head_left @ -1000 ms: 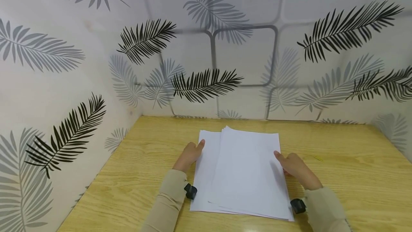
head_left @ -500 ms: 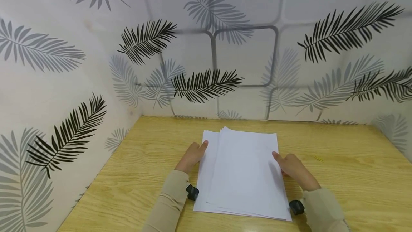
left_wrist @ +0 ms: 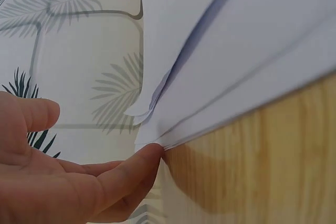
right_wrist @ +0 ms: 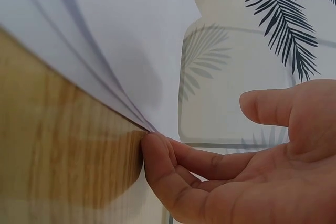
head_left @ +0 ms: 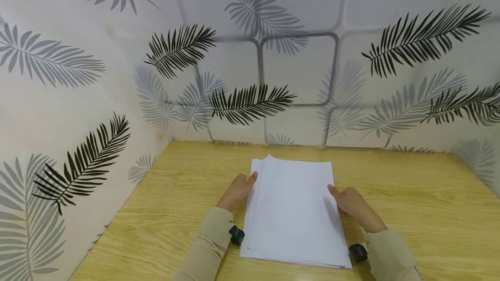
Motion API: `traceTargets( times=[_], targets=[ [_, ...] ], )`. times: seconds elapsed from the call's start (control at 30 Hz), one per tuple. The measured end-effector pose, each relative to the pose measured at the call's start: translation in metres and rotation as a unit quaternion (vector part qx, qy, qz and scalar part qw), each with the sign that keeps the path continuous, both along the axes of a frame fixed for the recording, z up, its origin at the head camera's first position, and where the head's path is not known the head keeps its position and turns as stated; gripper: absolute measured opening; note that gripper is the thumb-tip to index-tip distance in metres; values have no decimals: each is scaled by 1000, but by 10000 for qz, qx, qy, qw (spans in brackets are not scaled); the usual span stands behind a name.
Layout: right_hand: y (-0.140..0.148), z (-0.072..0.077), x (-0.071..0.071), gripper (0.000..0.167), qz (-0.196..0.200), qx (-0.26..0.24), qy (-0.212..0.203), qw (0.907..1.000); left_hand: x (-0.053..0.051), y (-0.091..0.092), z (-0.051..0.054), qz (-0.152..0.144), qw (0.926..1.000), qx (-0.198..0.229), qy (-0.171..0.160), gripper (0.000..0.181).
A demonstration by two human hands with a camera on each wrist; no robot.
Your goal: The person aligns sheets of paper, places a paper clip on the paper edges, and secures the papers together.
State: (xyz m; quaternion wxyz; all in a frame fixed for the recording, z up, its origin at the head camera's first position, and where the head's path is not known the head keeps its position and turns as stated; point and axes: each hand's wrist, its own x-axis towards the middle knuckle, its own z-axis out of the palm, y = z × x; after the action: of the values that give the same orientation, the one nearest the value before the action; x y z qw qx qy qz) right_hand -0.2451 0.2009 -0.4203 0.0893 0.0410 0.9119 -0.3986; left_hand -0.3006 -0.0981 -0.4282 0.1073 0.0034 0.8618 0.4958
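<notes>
Several white paper sheets [head_left: 294,211] lie in a loose stack on the wooden table, the top ones turned slightly from those below. Along the left edge is my left hand [head_left: 239,190], its fingertips touching the paper's side. My right hand [head_left: 353,203] touches the opposite edge in the same way. In the left wrist view, the thumb [left_wrist: 43,115] stands apart from the sheets [left_wrist: 252,40], whose edges fan out in layers. The right wrist view likewise has the thumb [right_wrist: 265,107] off the paper [right_wrist: 131,35], with bent fingers against its edge.
A small yellow piece [head_left: 387,193] lies on the table [head_left: 175,190] to the right of the stack. Behind and to the left rise walls with a leaf pattern [head_left: 250,103]. Both wrists carry small black devices [head_left: 237,235].
My left hand has moved right and my right hand slightly left. The lower sheets have slid right under the upper ones, so the strip showing at the left is narrower.
</notes>
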Motion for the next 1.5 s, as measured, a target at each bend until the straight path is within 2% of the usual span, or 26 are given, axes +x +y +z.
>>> traceTargets(
  times=[0.5, 0.67, 0.9, 1.13, 1.5],
  targets=[
    [-4, -7, 2, 52, 18, -261, 27, 9997, 8, 8, -1, -112, 9995, 282, -90, 70],
    [-6, -6, 3, 51, -24, -197, -6, 9998, 10, 9, -2, -132, 9992, 329, -165, 72],
    [-9, -4, 2, 49, -20, 59, -2, 10000, 10, 10, -2, -134, 9990, 360, -223, 72],
    [-9, -3, 3, 52, 105, -235, 72, 9996, 9, 13, 0, -73, 9988, 400, -260, 69],
    [-8, -3, 2, 53, 87, -337, 104, 9993, 9, 14, 1, -19, 9989, 451, -153, 68]
  ],
)
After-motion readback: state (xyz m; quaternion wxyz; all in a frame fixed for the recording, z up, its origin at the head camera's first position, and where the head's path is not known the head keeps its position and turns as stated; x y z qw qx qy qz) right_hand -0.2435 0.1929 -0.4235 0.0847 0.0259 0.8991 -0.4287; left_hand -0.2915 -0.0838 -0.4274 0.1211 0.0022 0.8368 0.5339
